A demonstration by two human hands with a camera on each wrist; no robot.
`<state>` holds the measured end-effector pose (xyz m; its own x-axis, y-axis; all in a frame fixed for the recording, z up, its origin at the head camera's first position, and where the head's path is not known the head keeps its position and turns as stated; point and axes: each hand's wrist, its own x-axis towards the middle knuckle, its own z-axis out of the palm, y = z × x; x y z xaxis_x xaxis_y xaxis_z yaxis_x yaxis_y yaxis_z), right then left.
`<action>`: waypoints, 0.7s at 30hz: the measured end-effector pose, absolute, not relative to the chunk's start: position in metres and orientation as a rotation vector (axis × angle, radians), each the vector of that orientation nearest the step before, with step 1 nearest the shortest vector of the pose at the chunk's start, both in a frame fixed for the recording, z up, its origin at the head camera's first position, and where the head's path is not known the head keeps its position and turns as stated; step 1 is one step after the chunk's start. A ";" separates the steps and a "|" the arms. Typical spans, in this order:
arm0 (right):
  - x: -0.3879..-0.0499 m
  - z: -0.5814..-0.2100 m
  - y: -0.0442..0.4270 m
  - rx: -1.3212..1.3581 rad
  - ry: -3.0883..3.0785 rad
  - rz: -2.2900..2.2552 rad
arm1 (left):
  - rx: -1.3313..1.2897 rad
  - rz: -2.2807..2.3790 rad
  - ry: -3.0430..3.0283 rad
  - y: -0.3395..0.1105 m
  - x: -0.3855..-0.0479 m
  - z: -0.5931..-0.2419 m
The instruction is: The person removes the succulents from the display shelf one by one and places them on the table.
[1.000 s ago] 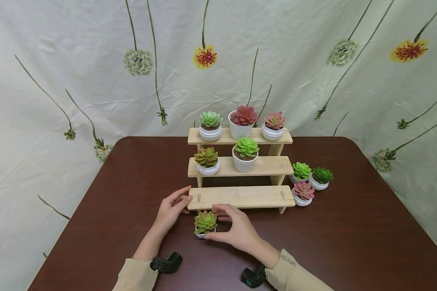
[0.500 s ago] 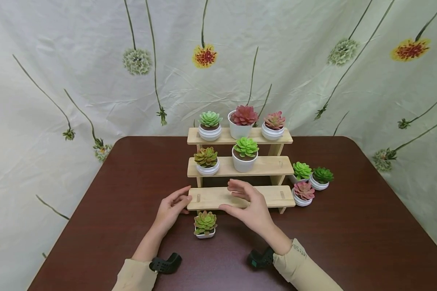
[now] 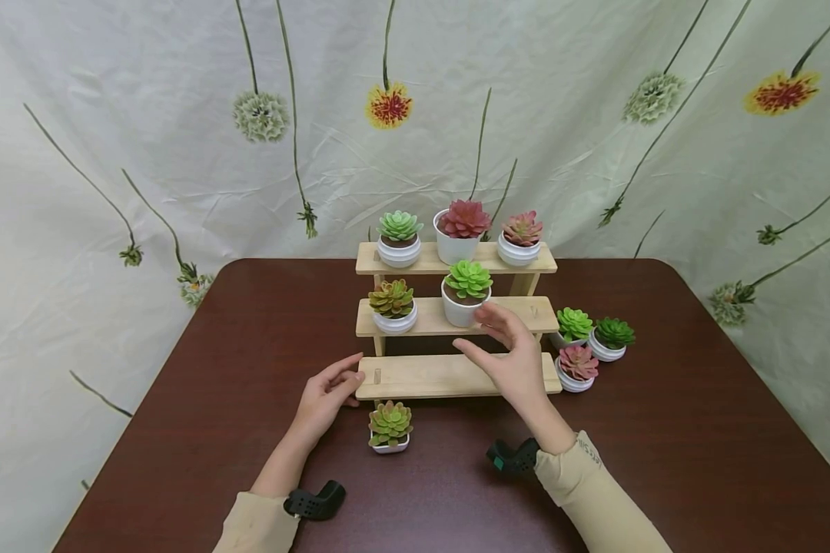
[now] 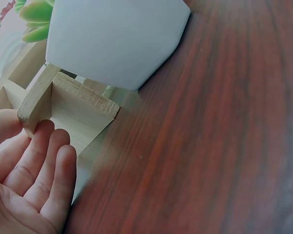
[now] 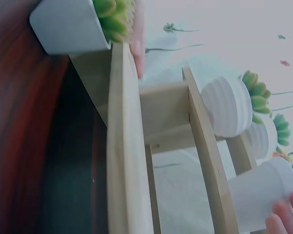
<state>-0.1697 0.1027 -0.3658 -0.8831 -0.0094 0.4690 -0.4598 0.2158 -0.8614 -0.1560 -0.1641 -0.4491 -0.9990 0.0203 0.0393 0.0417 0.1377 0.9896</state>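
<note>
A three-step wooden plant stand [image 3: 456, 375] stands on the dark table. My left hand [image 3: 327, 395] grips the left end of its lowest step; in the left wrist view the thumb is above the board and the fingers [image 4: 39, 161] bend beneath it. My right hand [image 3: 515, 361] is held over the lowest step with thumb and fingers apart and nothing between them. Its fingertips come close to the white pot of a bright green succulent [image 3: 466, 288] on the middle step; whether they touch cannot be told. In front of the stand sits a reddish-green succulent [image 3: 390, 426] in a white pot.
An olive-brown succulent [image 3: 393, 303] shares the middle step. On the top step stand a pale green [image 3: 399, 238], a dark red [image 3: 462, 230] and a pink succulent [image 3: 521, 238]. Beside the stand's right end are light green [image 3: 572, 326], dark green [image 3: 609, 338] and pink potted succulents [image 3: 577, 367].
My right hand has moved from beside the reddish-green succulent in front, up and to the right, to the bright green one on the middle step. The left hand has stayed put.
</note>
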 end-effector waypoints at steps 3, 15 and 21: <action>-0.174 -0.365 0.105 0.388 -2.119 1.664 | -0.061 -2.053 -2.358 -0.164 -0.156 -0.450; -0.196 -0.378 0.107 0.318 -2.085 1.718 | -0.046 -2.049 -2.367 -0.164 -0.156 -0.449; -0.216 -0.394 0.108 0.289 -2.108 1.746 | -0.059 -2.052 -2.361 -0.164 -0.157 -0.451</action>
<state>-0.2161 0.1084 -0.3943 -0.9040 0.0858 0.4189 -0.3956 0.2045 -0.8954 -0.1567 -0.1643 -0.4506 -0.9992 0.0196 0.0345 0.0369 0.1390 0.9896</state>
